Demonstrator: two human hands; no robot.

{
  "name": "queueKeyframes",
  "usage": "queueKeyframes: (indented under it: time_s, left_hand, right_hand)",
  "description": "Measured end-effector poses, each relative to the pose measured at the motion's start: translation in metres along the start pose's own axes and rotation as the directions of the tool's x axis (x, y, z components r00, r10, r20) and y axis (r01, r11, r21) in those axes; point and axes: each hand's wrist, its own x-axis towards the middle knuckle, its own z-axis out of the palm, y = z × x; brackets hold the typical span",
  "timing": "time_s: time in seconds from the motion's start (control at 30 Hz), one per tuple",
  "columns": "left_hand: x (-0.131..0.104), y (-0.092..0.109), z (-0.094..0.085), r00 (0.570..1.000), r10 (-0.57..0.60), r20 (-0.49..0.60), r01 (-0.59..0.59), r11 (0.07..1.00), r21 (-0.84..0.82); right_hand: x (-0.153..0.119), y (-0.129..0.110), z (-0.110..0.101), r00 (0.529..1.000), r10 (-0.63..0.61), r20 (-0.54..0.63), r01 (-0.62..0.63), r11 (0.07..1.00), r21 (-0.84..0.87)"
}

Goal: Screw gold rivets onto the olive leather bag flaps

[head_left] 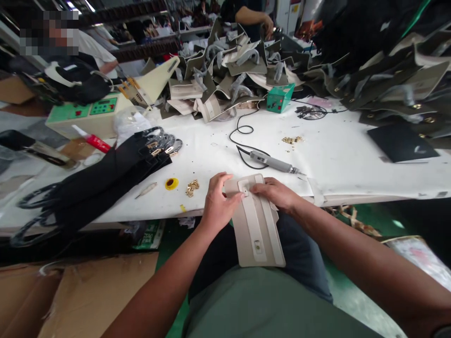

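Observation:
A beige flat bag panel point(246, 225) with pale strips along it is held over my lap, at the table's front edge. My left hand point(220, 199) grips its upper left edge, thumb on the face near a small square patch. From the upper right, my right hand point(275, 191) pinches the panel, its thumb beside that same patch. Lower on the strip sits a small metal fitting point(258, 246). Beyond my hands a grey electric screwdriver point(275, 162) lies on the table with its cable attached.
Small gold hardware point(192, 188) lies beside a yellow round container point(171, 183), with more gold pieces point(291, 140) farther back. Black straps point(105, 173) cover the left side. Behind stand a green control box point(280, 97) and heaped beige bag pieces point(211, 108). A co-worker's hand point(268, 26) shows at the back.

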Motion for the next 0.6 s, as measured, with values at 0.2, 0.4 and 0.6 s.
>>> queueKeyframes:
  time_s: [0.2, 0.4, 0.6]
  left_hand:
    - [0.029, -0.013, 0.014, 0.943, -0.215, 0.253, 0.253, 0.959, -0.127]
    - [0.059, -0.006, 0.027, 0.914, -0.242, 0.325, 0.280, 0.957, -0.076]
    - [0.072, 0.004, 0.036, 0.894, -0.249, 0.373, 0.291, 0.955, -0.059]
  right_hand:
    - [0.014, -0.007, -0.015, 0.998, 0.025, -0.059, -0.038, 0.968, -0.246]
    - [0.033, -0.018, -0.030, 0.990, 0.091, -0.108, -0.121, 0.943, -0.310]
    - [0.042, -0.018, -0.041, 0.983, 0.149, -0.106, -0.166, 0.969, -0.182]
